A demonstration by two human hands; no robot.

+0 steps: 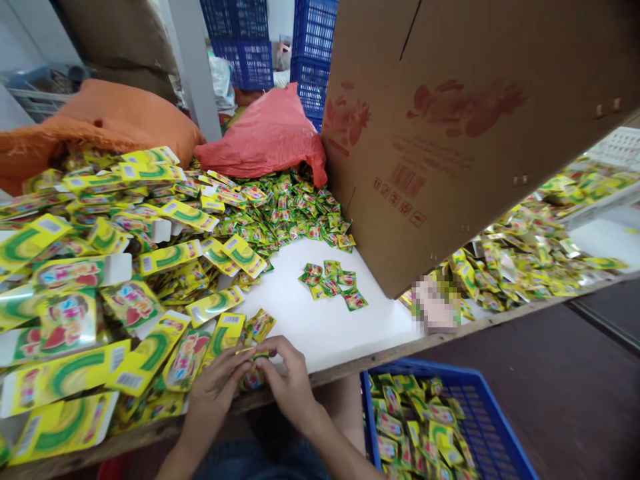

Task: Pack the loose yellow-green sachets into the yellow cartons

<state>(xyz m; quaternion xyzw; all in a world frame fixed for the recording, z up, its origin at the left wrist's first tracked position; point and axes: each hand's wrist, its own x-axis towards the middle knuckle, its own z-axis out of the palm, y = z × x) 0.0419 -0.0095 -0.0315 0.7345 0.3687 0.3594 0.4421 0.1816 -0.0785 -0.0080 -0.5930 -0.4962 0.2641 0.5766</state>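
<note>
At the table's near edge, my left hand (220, 379) and my right hand (289, 381) meet, fingers closed around a small printed carton (253, 379). Fingers cover most of it; yellow, green and red show between them. Just beyond lies a yellow printed packet (261, 325). To the left spreads a heap of flat yellow-and-green cartons (173, 257), some with white flaps showing. Several small green-and-red sachets (331, 283) lie loose on the white tabletop (293, 333). Behind them rises a pile of similar sachets (285, 210).
A large cardboard box (430, 133) stands tilted on the right. Below the table edge, a blue crate (480, 393) holds filled-looking packets. Orange (130, 113) and red sacks (265, 133) lie behind the heaps. More packets (520, 247) and a blurred patch sit beyond the box.
</note>
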